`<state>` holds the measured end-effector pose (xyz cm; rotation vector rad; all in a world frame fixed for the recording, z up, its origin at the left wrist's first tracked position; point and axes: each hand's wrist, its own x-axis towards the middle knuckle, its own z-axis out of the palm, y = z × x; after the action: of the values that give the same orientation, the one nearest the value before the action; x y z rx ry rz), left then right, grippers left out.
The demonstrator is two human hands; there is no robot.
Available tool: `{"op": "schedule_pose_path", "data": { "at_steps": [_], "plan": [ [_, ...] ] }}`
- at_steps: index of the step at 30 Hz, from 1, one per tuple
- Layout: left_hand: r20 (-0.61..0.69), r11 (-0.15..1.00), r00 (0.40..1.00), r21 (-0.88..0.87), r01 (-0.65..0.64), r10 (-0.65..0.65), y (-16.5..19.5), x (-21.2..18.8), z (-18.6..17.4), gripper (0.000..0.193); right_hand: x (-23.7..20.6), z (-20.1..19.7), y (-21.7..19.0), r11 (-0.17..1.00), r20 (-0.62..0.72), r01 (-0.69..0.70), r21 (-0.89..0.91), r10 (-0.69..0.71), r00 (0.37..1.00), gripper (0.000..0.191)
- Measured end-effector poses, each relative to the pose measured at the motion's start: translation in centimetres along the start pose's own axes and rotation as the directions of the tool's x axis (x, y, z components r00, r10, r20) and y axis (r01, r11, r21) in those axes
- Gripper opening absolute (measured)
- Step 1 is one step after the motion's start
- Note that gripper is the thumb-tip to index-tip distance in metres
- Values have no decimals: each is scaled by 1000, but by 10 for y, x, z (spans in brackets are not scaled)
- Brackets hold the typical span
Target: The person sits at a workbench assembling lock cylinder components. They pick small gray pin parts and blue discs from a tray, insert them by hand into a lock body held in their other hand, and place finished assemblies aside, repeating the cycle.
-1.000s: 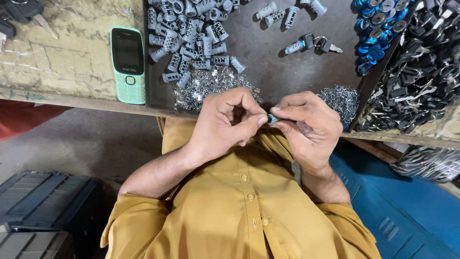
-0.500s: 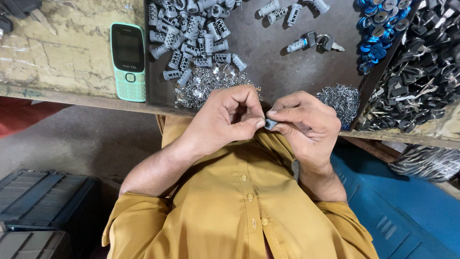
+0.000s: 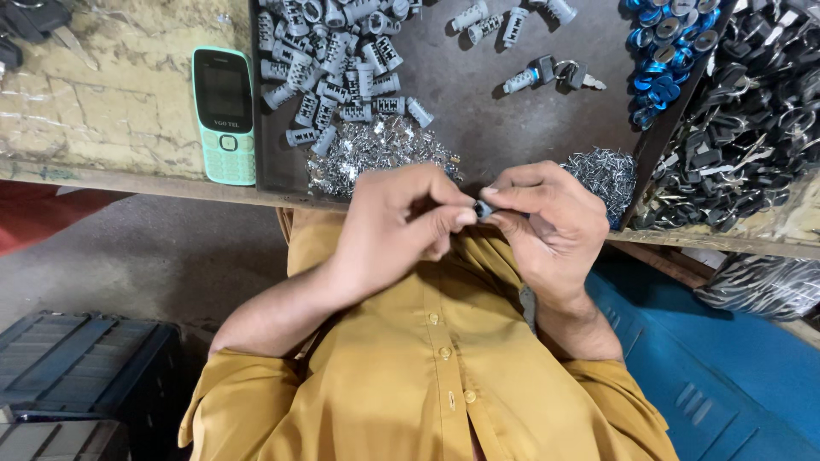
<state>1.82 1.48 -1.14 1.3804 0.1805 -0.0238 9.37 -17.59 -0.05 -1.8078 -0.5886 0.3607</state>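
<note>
Pinched between both hands, a small grey cylinder (image 3: 484,208) sits just above my lap, in front of the yellow shirt (image 3: 427,367). My left hand (image 3: 401,224) holds a narrow grip, thumb and forefinger closed on one end of it; my right hand (image 3: 547,224) closes on the other end the same way, fingertips nearly meeting. Most of the part is hidden by the fingers, so I cannot tell its exact shape.

I judge it light, stiff and metal, smooth enough to slip or roll out of a loose pinch. Too small for a full grasp, it wants fingertips only, taken by the round sides near each end, with any openings left free.

Just beyond the hands, at the near edge of the surface (image 3: 111,128), lies a heap of tiny shiny metal bits (image 3: 376,149), and to the right a smaller pile of thin pins (image 3: 602,171). These look light, springy and easy to scatter.

Farther off lie more grey cylinders (image 3: 333,60) in a loose cluster, one with a key (image 3: 555,75), blue rings (image 3: 670,34), a bin of black keys (image 3: 752,111), and a green phone (image 3: 225,115) on the left.
</note>
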Motion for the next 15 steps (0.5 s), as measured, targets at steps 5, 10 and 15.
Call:
{"op": "schedule_pose_path", "data": {
  "at_steps": [5, 10, 15],
  "plan": [
    [208, 524, 826, 685, -506, 525, 9, -6, 8, 15, -3, 5, 6, 996, -3, 47, -72, -48, 999, 24],
    [164, 679, 866, 559, -476, 472, 9, 4, 4, 19, 4, 10, 4, 993, -45, 80, -90, -85, 995, 30],
    [-39, 849, 935, 433, -303, 354, 0, 12, 3, 11, 43, -31, 0, 913, 236, 215, -346, -137, 962, 27]
  ]
}}
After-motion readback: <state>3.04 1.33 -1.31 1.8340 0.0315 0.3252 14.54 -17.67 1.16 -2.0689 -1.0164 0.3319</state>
